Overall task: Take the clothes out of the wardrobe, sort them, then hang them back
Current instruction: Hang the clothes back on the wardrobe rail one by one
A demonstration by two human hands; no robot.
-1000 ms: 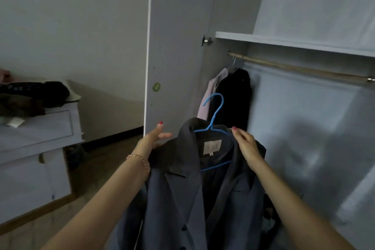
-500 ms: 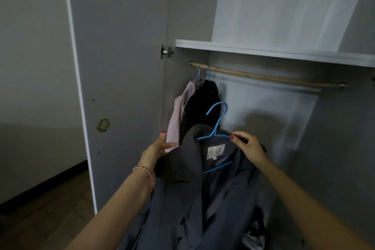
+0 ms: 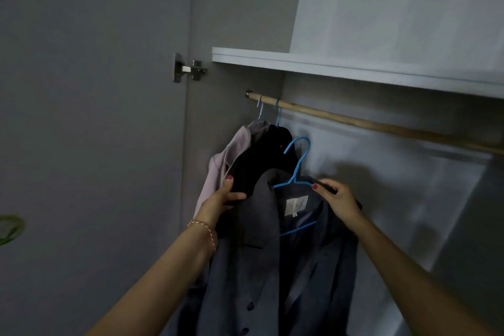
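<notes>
over the last second the view swung off the room and onto the open wardrobe (image 3: 381, 8), and the grey blazer (image 3: 261, 267) on its blue hanger (image 3: 296, 172) was carried closer and higher toward the wooden rail (image 3: 381, 125); the hook was just below the rail and not yet over it. left hand (image 3: 222, 199) gripped the blazer's left shoulder, thumb on top of the cloth; right hand (image 3: 338, 199) pinched the right shoulder at the hanger's arm. both hands kept much the same holds as a second earlier. judged: hanging-back stage, this garment about to go on; hook needs lifting over the rail into the free stretch right of the two pieces already hung at the left end, a pink garment (image 3: 231, 153) and a black garment (image 3: 261, 161), which the blazer's shoulder touched or overlapped. a pale neck label (image 3: 296, 204) showed inside the collar; its print was too faint to read. no other writing seen
</notes>
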